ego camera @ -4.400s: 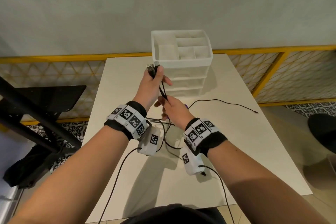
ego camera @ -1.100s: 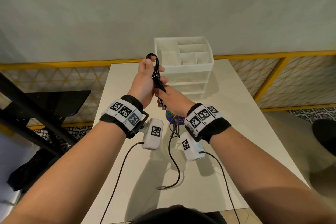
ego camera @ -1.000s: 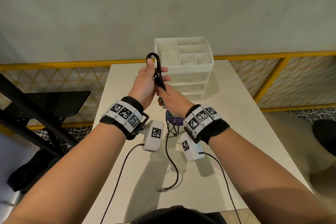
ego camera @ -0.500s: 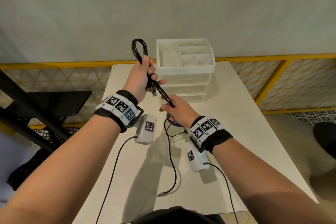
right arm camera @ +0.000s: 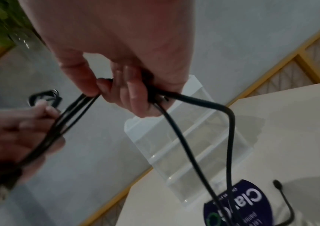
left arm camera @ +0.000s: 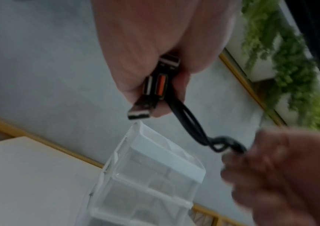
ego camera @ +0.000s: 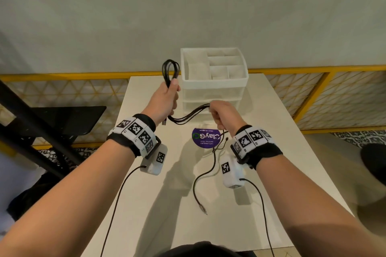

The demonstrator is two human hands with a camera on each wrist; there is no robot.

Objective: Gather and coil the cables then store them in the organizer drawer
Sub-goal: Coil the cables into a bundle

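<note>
My left hand (ego camera: 167, 100) grips a bundle of black cables (ego camera: 188, 116), whose folded loop (ego camera: 170, 70) sticks up above the fist. The USB plugs (left arm camera: 151, 90) poke out below that fist in the left wrist view. The strands run right to my right hand (ego camera: 219, 113), which pinches them (right arm camera: 77, 110) between thumb and fingers. Loose tails (ego camera: 205, 175) hang from the right hand down to the white table (ego camera: 271, 183), one ending in a small plug (ego camera: 203, 209). The white organizer (ego camera: 213, 81), with its drawers closed, stands just behind both hands.
A round purple sticker (ego camera: 206, 137) lies on the table under the hands. The organizer's top tray (ego camera: 215, 64) is divided into compartments. A yellow railing (ego camera: 313, 69) runs behind the table, and a black stand (ego camera: 41, 127) is at the left. Wrist-camera leads (ego camera: 259, 204) trail toward me.
My right hand has moved right, away from the left, drawing the strands out between them. The left hand stays raised, and the loop above it now shows several strands.
</note>
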